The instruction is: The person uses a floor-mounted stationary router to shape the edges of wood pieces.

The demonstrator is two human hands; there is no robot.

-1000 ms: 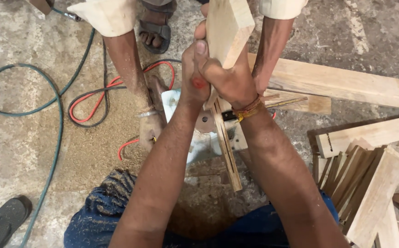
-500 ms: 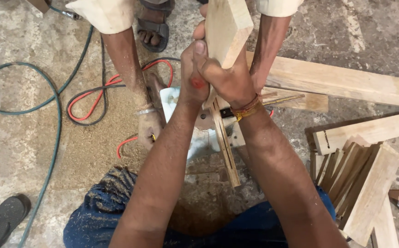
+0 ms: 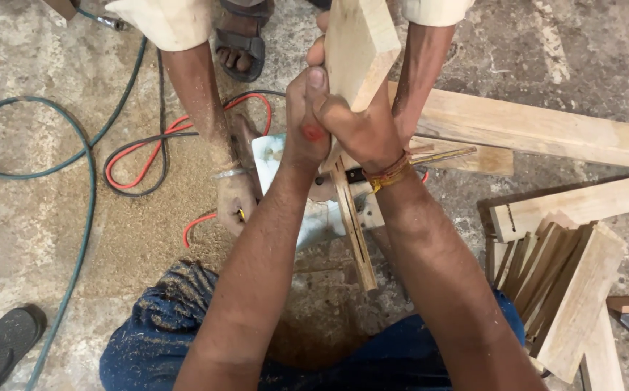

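Your left hand [image 3: 306, 119] and right hand [image 3: 354, 130] are both clamped on the wood plank [image 3: 358, 43]. Hold it upright and steady. Keep clear of the co-worker's hand [image 3: 235, 203] on the dusty floor [image 3: 32, 217].

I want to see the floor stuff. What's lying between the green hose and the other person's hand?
In the head view, between the green hose and the other person's hand lie looped red and black cables on scattered sawdust.

Green hose [image 3: 83, 181], stacked planks [image 3: 568, 289], sandal [image 3: 0, 347]
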